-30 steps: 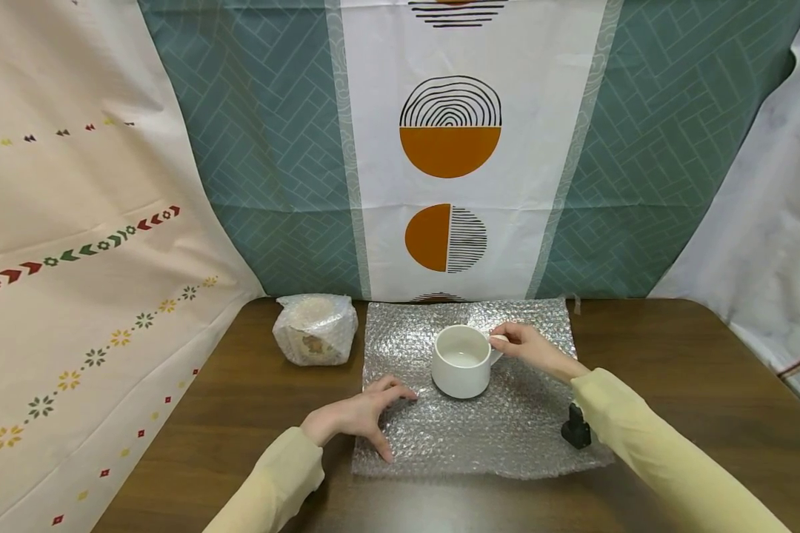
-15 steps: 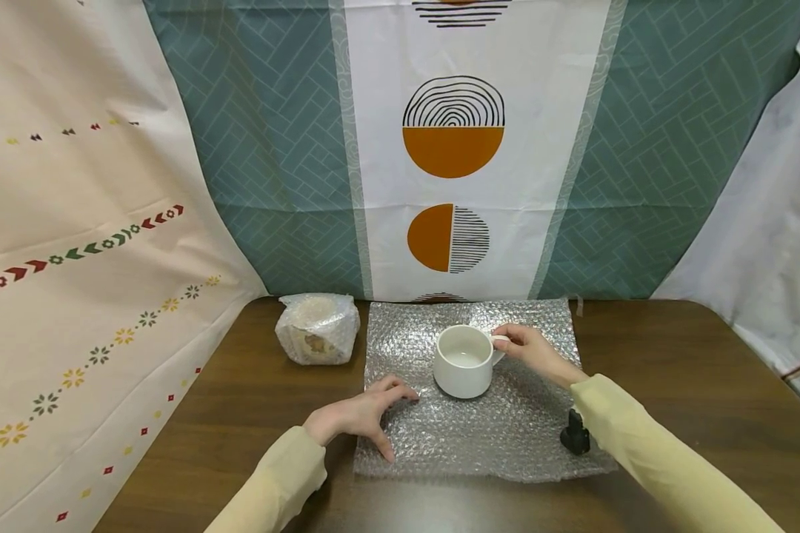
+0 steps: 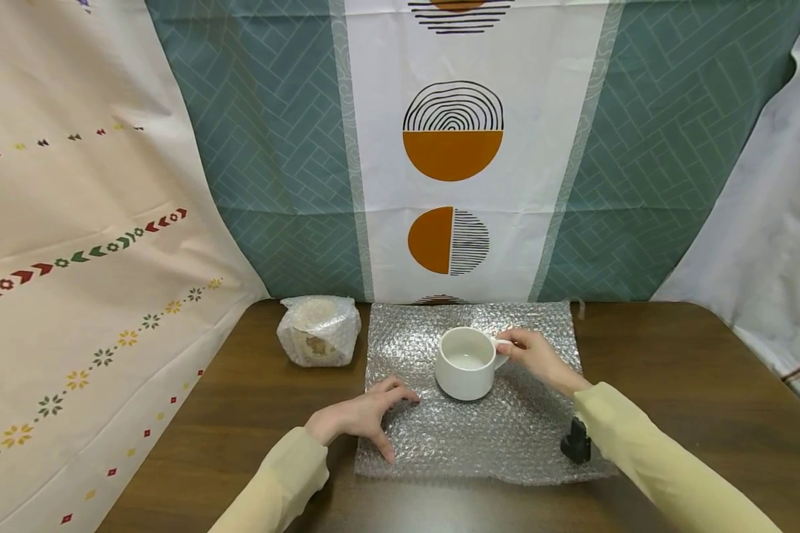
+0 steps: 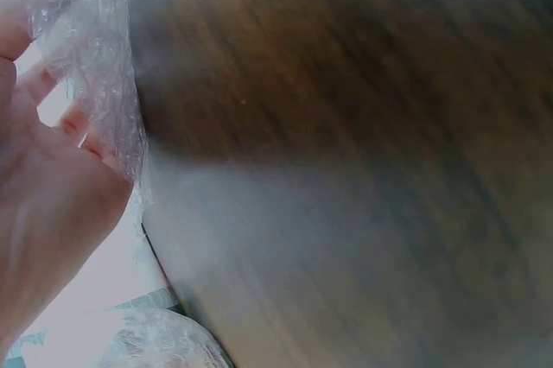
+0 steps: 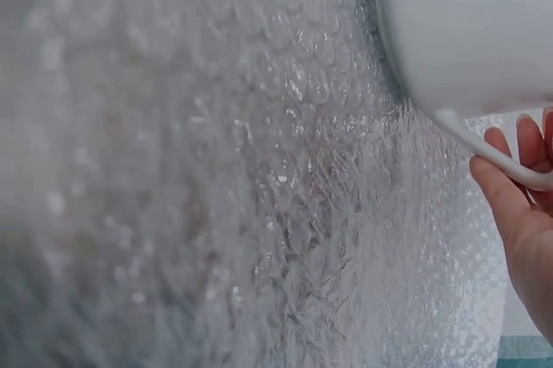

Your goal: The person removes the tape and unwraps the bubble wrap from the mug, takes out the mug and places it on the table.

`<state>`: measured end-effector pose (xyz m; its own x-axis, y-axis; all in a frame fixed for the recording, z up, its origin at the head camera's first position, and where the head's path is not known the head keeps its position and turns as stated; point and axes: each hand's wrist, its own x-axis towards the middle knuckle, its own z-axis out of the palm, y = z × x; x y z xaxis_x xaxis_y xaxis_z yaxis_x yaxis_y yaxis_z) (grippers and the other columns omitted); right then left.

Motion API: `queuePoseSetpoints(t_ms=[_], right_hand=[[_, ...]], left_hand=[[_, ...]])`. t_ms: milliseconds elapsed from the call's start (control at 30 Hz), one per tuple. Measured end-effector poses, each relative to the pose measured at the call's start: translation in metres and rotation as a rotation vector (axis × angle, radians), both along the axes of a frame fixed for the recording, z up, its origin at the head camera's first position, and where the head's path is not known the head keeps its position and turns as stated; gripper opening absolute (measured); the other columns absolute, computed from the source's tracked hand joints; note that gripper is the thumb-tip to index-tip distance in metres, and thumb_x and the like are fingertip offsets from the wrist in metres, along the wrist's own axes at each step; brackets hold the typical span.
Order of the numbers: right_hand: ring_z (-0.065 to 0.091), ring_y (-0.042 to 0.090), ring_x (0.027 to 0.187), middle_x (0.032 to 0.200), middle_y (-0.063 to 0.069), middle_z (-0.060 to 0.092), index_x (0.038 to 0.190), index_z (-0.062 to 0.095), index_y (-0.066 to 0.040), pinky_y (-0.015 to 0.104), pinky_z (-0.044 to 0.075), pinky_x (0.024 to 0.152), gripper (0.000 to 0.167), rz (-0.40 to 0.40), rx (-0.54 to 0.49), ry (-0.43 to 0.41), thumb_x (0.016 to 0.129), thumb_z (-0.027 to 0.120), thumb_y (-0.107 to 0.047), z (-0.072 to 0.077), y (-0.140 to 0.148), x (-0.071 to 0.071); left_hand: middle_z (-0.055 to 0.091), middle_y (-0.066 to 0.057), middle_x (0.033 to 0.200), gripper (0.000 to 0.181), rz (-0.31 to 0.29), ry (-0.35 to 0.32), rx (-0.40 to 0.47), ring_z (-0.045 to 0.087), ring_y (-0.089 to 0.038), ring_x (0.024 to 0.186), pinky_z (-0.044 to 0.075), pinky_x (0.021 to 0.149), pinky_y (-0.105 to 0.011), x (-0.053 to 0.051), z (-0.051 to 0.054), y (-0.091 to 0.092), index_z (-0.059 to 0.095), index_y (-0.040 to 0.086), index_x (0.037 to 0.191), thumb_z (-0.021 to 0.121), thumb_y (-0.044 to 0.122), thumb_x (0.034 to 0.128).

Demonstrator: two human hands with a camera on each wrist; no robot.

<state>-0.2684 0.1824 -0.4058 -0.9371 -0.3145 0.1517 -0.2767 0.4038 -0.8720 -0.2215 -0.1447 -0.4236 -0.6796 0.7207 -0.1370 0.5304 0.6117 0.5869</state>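
Note:
A white mug (image 3: 465,376) stands upright on a sheet of bubble wrap (image 3: 453,444), its handle turned to the right. My right hand (image 3: 540,360) pinches that handle (image 5: 492,154) between thumb and fingers, as the right wrist view shows. At the sheet's left edge, my left hand (image 3: 363,414) rests on the bubble wrap with thumb and fingers spread. In the left wrist view the plastic (image 4: 104,66) covers part of the left fingers.
An object in bubble wrap (image 3: 318,332) sits at the back left of the brown wooden table (image 3: 673,385). A black device (image 3: 576,443) is at the right wrist, over the sheet's right side. Patterned cloths (image 3: 280,148) hang behind and at the sides.
The head view has shifted slightly. My right hand and forearm sit a little lower, still holding the mug's handle. The left hand stays at the sheet's edge.

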Motion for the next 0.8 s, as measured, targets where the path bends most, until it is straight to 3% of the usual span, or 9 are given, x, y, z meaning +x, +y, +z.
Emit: queuePoseSetpoints(t_ms=[300,633,800], right_hand=[[0.055,0.035,0.091,0.095,0.014,0.059,0.102,0.059,0.006,0.043,0.047,0.076,0.022,-0.028,-0.026,0.052,0.091,0.054,-0.012,0.009,0.012,0.009],[0.052,0.033,0.097,0.105,0.019,0.056,0.108,0.057,0.007,0.046,0.044,0.080,0.031,-0.090,-0.009,0.061,0.092,0.053,-0.019,0.028,0.053,0.018],[0.052,0.031,0.093,0.102,0.018,0.057,0.108,0.056,0.009,0.034,0.047,0.074,0.031,-0.143,0.023,0.101,0.093,0.053,-0.018,0.034,0.077,0.022]], left_hand=[[0.029,0.003,0.124,0.090,-0.021,0.003,0.003,0.030,-0.020,0.116,0.035,0.091,-0.035,-0.003,-0.001,0.002,0.041,0.019,0.130,0.086,0.028,0.0531],[0.027,0.002,0.128,0.087,-0.033,-0.022,-0.008,0.027,-0.022,0.120,0.037,0.089,-0.036,-0.001,0.002,0.000,0.039,0.018,0.132,0.085,0.029,0.0584],[0.027,0.002,0.127,0.087,-0.030,-0.027,-0.009,0.027,-0.021,0.120,0.037,0.089,-0.035,0.000,0.002,0.000,0.039,0.018,0.132,0.085,0.028,0.0587]])
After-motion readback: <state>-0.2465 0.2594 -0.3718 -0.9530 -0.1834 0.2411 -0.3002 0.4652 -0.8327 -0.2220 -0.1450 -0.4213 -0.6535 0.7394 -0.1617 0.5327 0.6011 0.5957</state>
